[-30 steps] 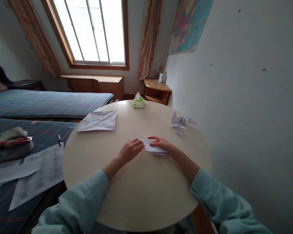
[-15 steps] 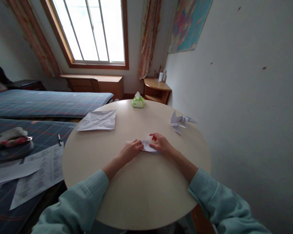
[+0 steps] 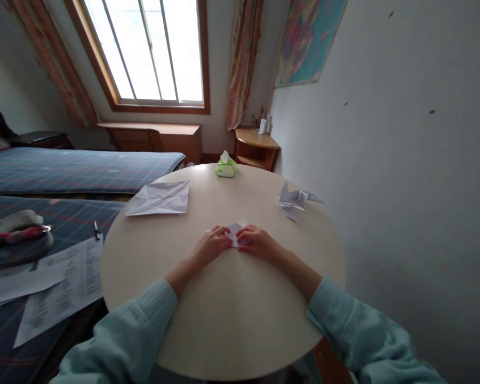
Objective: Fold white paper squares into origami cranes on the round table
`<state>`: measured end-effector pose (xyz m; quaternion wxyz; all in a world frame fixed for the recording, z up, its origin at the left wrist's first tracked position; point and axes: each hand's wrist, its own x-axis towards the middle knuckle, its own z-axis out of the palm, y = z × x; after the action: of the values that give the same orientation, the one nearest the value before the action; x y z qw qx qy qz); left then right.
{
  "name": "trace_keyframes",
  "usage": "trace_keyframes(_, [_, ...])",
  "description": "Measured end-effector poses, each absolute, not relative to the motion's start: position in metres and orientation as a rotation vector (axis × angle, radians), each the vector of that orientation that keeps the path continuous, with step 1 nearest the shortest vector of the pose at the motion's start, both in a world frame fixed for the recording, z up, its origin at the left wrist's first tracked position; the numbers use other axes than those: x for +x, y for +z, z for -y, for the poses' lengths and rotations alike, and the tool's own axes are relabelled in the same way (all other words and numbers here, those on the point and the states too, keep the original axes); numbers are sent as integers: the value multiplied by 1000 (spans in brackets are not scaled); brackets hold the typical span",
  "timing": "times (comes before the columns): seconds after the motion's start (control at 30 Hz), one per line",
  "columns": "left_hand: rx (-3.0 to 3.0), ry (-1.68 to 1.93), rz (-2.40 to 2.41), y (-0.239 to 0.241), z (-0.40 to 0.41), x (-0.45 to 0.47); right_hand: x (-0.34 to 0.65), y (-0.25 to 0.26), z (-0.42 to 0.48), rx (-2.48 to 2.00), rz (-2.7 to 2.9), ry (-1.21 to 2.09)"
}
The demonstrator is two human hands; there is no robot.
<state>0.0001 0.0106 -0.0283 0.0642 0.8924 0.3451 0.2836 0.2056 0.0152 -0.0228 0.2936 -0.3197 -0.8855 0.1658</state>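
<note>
A small piece of folded white paper [image 3: 234,229] lies on the round table [image 3: 224,309], mostly covered by my two hands. My left hand [image 3: 214,242] grips its left part, fingers bent around the edge. From the other side my right hand [image 3: 258,241] pinches the right part, fingers curled close to those of the left. Between the fingertips a pale peak of paper shows; the rest of its shape is hidden.
Creased white paper sheets [image 3: 160,198] lie at the table's left rear. Folded paper cranes [image 3: 298,199] sit at the right. A green tissue pack [image 3: 226,166] stands at the far edge. Printed sheets [image 3: 64,282] and a pen [image 3: 96,230] rest on the bed at left.
My right hand has come down and its raised fingers have curled onto the paper. The paper's middle now rises as a peak between my hands. My left hand has shifted slightly.
</note>
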Motion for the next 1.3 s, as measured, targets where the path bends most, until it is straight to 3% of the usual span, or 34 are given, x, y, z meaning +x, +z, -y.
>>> trace_keyframes(0.47, [2452,783,-1300,-26,-15,4,205,-22,-18,-1240,2217,467])
trace_keyframes(0.77, [2647,782,-1259,-27,-13,3,203,-28,-22,-1290,2170,343])
trace_keyframes(1.03, [2916,637,-1159,-20,-6,6,204,-21,-17,-1365,2040,490])
trace_keyframes(1.2, [2818,634,-1231,-15,2,8,202,-15,-7,-1197,2094,910])
trace_keyframes(1.3, [2761,639,-1221,-15,0,7,202,-12,-6,-1221,2080,829])
